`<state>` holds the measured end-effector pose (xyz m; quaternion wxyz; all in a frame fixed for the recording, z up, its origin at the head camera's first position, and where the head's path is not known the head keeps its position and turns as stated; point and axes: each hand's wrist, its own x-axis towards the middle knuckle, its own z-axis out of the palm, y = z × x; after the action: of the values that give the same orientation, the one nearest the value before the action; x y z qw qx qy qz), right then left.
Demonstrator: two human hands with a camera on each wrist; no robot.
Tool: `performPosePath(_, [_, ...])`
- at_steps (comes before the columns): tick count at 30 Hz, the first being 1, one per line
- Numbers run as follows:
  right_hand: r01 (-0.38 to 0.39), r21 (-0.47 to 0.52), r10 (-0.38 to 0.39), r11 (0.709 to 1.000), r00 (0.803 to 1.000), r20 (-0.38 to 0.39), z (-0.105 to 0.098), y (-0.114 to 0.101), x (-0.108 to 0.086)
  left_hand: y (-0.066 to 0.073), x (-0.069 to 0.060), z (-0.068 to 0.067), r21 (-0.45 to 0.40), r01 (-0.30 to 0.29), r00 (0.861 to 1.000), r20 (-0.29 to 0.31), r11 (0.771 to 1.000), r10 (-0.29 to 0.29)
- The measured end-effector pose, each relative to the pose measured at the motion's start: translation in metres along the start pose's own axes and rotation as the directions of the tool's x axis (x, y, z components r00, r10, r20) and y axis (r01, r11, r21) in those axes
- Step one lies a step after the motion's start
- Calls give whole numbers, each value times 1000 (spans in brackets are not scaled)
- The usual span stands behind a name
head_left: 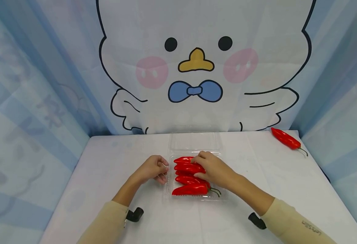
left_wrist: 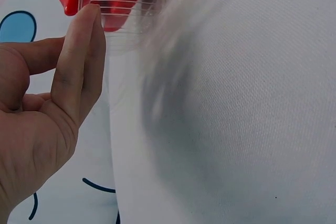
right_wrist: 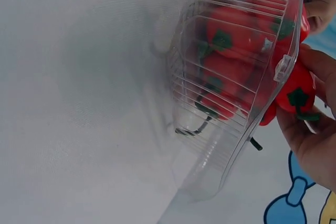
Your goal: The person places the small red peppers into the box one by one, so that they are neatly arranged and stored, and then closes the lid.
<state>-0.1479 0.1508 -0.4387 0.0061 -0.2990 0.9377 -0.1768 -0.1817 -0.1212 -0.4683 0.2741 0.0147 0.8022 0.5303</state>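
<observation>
A clear plastic box (head_left: 170,189) with its lid (head_left: 194,140) folded back holds several red chili peppers (head_left: 190,189), lying side by side with tips to the left. My left hand (head_left: 154,168) pinches the box's left rim between thumb and fingers; the left wrist view shows the hand (left_wrist: 58,87) at the ribbed wall. Over the box, my right hand (head_left: 213,167) grips one red chili pepper (head_left: 193,167) on top of the others. In the right wrist view that pepper (right_wrist: 296,85) has a green stem cap, with the right hand's fingers (right_wrist: 320,69) around it.
Another red chili pepper (head_left: 285,138) lies alone at the table's back right corner. A white cloth covers the table (head_left: 105,159). Behind it hangs a curtain (head_left: 196,112) with a cartoon figure, and blue curtains (head_left: 29,118) enclose both sides.
</observation>
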Motion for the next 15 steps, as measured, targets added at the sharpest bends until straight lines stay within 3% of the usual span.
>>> performPosePath(8, [-13, -35, 13, 999, 1000, -2, 6, 0, 0, 1, -1, 0, 3, -5, 1000, 0, 1000, 5])
performPosePath(15, [-13, -31, 12, 999, 999, -48, 9, 0, 0, 1, 0, 1, 15, -4, 1000, -9, 1000, 4])
